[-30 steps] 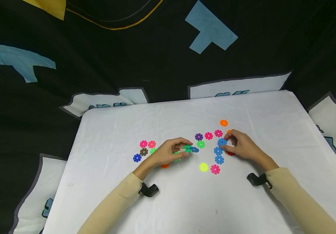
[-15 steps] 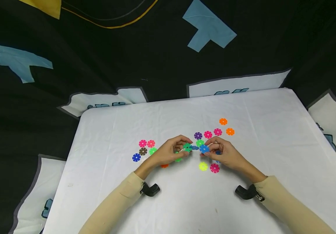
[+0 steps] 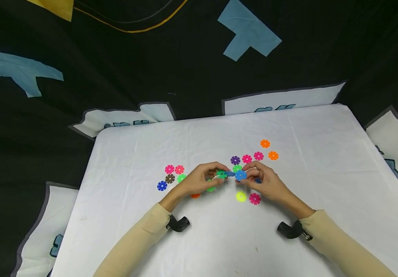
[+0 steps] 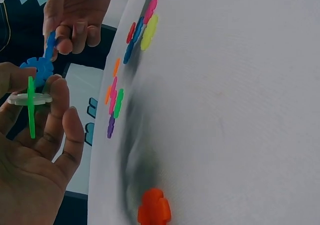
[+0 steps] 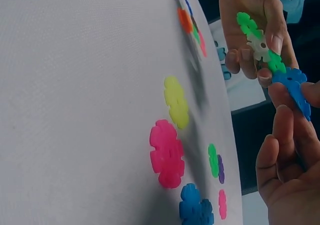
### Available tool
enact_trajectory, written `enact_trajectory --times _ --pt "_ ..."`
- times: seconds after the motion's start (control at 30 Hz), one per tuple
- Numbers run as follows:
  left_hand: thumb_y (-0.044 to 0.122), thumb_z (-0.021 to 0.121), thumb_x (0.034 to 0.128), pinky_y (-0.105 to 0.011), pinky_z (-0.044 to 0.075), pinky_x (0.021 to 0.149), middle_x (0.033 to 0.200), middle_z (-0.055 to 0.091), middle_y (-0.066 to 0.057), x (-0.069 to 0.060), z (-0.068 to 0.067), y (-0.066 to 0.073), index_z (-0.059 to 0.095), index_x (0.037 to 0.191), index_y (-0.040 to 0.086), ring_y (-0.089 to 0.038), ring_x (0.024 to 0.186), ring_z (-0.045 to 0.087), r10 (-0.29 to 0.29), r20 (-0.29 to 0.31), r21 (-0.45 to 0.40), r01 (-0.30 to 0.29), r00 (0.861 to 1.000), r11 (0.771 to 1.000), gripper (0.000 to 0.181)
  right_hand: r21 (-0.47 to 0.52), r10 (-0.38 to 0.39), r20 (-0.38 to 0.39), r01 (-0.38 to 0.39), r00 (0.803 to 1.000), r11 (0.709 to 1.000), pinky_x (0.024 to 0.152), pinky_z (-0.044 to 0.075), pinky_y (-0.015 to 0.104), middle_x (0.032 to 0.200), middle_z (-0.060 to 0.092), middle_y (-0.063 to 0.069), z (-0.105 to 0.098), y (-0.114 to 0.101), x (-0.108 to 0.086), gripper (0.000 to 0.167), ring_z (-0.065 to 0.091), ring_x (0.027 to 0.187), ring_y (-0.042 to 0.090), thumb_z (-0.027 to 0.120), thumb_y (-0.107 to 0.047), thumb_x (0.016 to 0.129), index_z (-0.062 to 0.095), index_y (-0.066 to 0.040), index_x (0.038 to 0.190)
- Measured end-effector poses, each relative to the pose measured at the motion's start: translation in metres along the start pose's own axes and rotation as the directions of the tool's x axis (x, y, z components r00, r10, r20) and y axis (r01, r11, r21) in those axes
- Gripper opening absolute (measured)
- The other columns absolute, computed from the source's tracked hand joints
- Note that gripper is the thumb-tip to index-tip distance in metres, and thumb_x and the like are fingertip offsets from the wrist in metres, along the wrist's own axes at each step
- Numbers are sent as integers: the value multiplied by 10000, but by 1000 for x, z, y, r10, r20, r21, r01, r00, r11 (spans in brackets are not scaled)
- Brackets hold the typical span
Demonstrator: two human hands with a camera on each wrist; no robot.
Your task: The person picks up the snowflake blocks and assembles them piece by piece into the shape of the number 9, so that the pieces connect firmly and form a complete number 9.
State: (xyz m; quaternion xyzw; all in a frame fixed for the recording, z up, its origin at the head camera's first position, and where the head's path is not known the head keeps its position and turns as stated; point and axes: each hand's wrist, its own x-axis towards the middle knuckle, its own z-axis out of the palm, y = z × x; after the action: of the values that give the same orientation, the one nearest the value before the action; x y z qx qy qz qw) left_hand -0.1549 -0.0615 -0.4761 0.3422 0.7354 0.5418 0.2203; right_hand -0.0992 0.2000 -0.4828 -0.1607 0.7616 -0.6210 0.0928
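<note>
Above the white table, my left hand [image 3: 199, 180] pinches a short chain of slotted plastic discs joined at right angles. In the right wrist view it runs from a green disc [image 5: 243, 21] through a white disc [image 5: 258, 46] and another green disc [image 5: 276, 61] to a blue disc [image 5: 290, 77]. My right hand [image 3: 266, 184] pinches a lighter blue disc [image 3: 241, 175] by its edge, between thumb and fingers. That disc meets the chain's blue end disc at an angle; whether their slots are engaged I cannot tell.
Loose discs lie on the tablecloth [image 3: 199, 242]. Pink [image 3: 169, 169], brown [image 3: 170, 178] and dark blue [image 3: 162, 186] ones are at left. Yellow [image 3: 241, 196], pink [image 3: 255, 199], purple [image 3: 235, 160] and orange [image 3: 265, 143] ones lie around the right hand. An orange-red disc [image 4: 154, 207] lies under the left hand.
My right hand has picked up the light blue disc from the column at right and brought it left against the chain's blue end. The left hand has hardly moved.
</note>
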Motion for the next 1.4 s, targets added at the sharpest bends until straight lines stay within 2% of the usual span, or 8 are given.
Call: enact_trajectory --times 0.1,0.33,0.5,0.73,0.93,1.1,1.27,1.4 --pt "84 650 928 -232 501 768 1172 659 -60 0 0 0 642 1219 90 -119 860 545 4 -4 2 -4 1000 1000 291 38 -12 1 12 1000 999 695 486 218 908 674 259 -1 -1 -1 301 587 760 109 643 32 903 506 55 1171" --pt "63 647 925 -242 512 792 1160 667 -66 -1 0 0 651 1209 85 -129 880 549 8 -3 1 -8 1000 1000 284 96 -36 12 35 999 995 671 487 213 881 706 43 -1 -4 -2 305 561 718 101 625 45 911 487 74 1181" --pt "91 650 936 -269 534 796 1134 678 -61 0 2 0 665 1182 87 -204 903 599 20 -1 -12 -20 1000 1000 246 87 -25 6 24 1000 996 666 497 209 920 705 169 2 -7 -1 316 588 728 139 639 22 913 504 59 1196" --pt "136 637 956 -310 528 663 957 695 -195 2 5 1 717 1053 77 -396 733 628 4 -44 -38 -6 999 999 138 45 -45 6 44 999 998 619 470 197 910 683 269 10 -9 -1 341 636 727 199 658 30 897 553 53 1221" --pt "121 648 942 -333 524 634 937 727 -139 1 10 2 733 1025 46 -391 700 632 24 -77 -26 -26 997 999 141 109 -58 -5 58 998 992 675 554 260 937 722 210 17 -7 -5 211 737 905 148 628 62 904 552 90 1099" --pt "124 657 936 -224 471 586 905 725 -139 -2 16 2 742 1006 60 -356 676 634 12 -107 -5 -12 994 1000 127 134 -82 -19 84 996 987 647 526 191 910 737 155 22 -6 -7 202 741 890 158 635 46 905 550 90 1084" --pt "86 660 927 -220 480 598 892 725 -156 -3 18 4 736 989 34 -360 648 638 52 -119 -5 -53 992 999 111 213 -118 -28 122 993 969 701 535 154 940 718 245 27 -4 -10 247 737 904 144 628 55 905 515 145 1104" --pt "101 658 931 -231 486 605 896 725 -162 -2 16 9 732 973 37 -363 638 647 82 -112 25 -79 990 997 106 212 -120 -55 129 991 969 779 561 210 941 711 262 29 -7 -11 248 735 896 123 636 52 899 507 144 1089"
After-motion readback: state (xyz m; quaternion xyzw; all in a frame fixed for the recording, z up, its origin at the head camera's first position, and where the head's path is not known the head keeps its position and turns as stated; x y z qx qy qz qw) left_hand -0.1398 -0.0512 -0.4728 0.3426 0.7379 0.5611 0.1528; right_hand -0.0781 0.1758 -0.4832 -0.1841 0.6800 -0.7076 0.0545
